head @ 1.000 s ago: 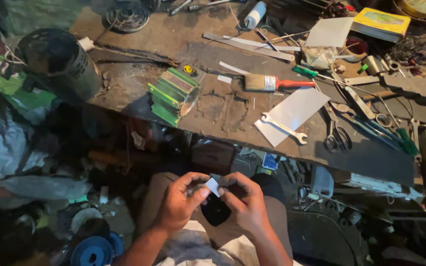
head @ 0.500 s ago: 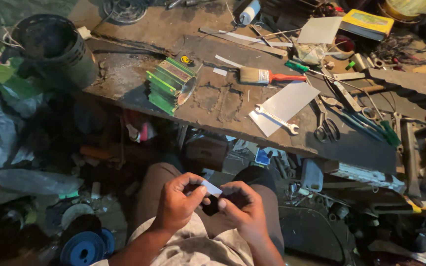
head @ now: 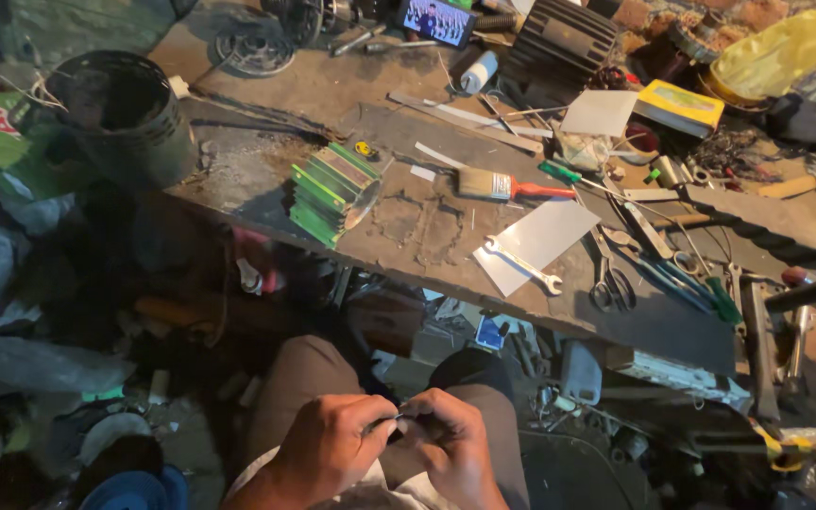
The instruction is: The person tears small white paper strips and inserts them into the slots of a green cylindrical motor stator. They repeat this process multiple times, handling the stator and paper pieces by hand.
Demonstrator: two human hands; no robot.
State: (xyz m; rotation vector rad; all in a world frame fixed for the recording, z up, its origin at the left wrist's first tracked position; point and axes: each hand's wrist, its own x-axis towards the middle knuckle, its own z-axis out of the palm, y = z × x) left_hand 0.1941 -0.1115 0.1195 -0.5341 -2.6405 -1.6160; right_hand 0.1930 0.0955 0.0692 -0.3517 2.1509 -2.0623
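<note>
A seated person's left hand (head: 328, 449) and right hand (head: 450, 449) press together over their lap, pinching a small pale strip (head: 399, 416), mostly hidden by the fingers. The cluttered counter (head: 427, 231) ahead holds a wrench (head: 521, 264), paintbrush (head: 502, 186) and scissors (head: 609, 283). If the pinch loosens, the strip could probably drop into the dark floor clutter.

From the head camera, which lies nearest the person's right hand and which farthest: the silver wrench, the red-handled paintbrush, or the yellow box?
Measured from the right hand:
1. Silver wrench, on the bench's near edge.
2. Red-handled paintbrush, mid-bench.
3. Yellow box, far right corner.
</note>
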